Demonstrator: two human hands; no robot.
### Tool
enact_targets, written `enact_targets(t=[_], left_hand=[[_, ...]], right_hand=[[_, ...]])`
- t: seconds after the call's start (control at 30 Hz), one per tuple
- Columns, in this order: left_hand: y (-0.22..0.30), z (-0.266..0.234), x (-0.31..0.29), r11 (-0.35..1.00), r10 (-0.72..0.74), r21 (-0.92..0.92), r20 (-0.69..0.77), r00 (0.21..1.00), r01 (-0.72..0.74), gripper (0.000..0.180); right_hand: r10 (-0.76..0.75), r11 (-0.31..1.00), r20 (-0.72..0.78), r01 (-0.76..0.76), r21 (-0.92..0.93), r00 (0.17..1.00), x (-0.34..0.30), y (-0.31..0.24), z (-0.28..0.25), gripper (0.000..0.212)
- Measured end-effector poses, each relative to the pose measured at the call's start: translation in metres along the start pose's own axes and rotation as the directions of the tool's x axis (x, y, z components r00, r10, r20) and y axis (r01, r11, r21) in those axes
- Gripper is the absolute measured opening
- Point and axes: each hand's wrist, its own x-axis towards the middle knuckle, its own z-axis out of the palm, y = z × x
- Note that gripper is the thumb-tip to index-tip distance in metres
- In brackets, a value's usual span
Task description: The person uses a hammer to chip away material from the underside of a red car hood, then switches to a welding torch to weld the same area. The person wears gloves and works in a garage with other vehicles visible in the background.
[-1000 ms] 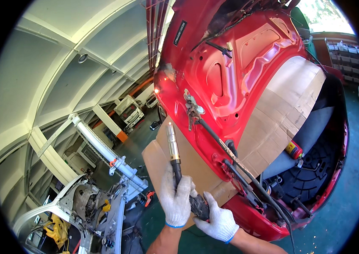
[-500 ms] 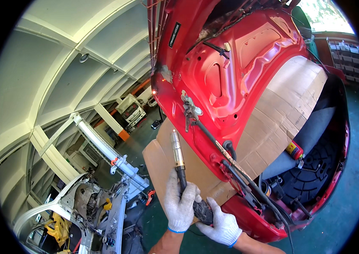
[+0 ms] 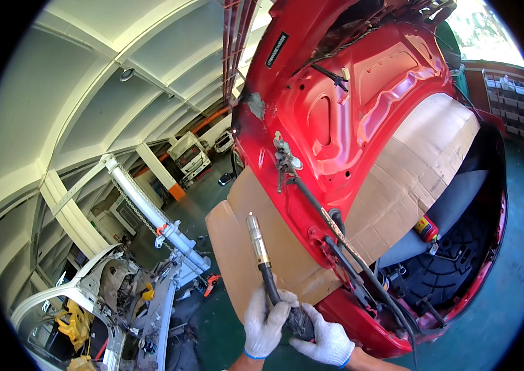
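Note:
A welding torch (image 3: 258, 244) points upward and slightly left, with a metal nozzle and a black bent neck. My gloved left hand (image 3: 264, 326) is closed around the lower neck and the top of the handle. My gloved right hand (image 3: 327, 340) grips the dark, wrapped lower end of the handle. Behind the torch tip, brown cardboard (image 3: 237, 216) covers part of a red car's rear. The raised red trunk lid (image 3: 330, 123) has a torn, ragged metal patch (image 3: 285, 157) at its lower left edge, up and right of the nozzle.
A support rod (image 3: 317, 210) and black cables run down beside the lid. In the open trunk lie a small red can (image 3: 426, 229) and a black round-patterned tray (image 3: 454, 260). To the left stand a blue-grey frame-pulling post (image 3: 150, 216) with a chain and a stripped car body (image 3: 89, 297).
The torch and both hands sit slightly lower in view. My left hand has come down closer to the right one. The surroundings have shifted a little as the view moved.

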Motion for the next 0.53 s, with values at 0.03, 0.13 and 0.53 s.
enact_targets(t=[0.03, 0.13, 0.53], left_hand=[[-0.005, -0.007, -0.01, 1.0, -0.028, -0.005, 0.015, 0.999, 0.028, 0.056], [-0.012, -0.025, -0.042, 0.988, -0.135, -0.077, 0.003, 0.991, 0.135, 0.046], [0.009, -0.1, -0.151, 0.959, -0.268, -0.036, -0.425, 0.865, 0.28, 0.05]], right_hand=[[-0.02, 0.999, 0.018, 0.019, 0.048, 1.0, -0.005, -0.002, 0.0, 0.09], [-0.059, 0.987, 0.134, 0.038, 0.158, 0.989, -0.02, -0.005, 0.007, 0.091], [-0.169, 0.983, 0.277, 0.144, 0.111, 0.946, -0.074, 0.035, 0.089, 0.09]])
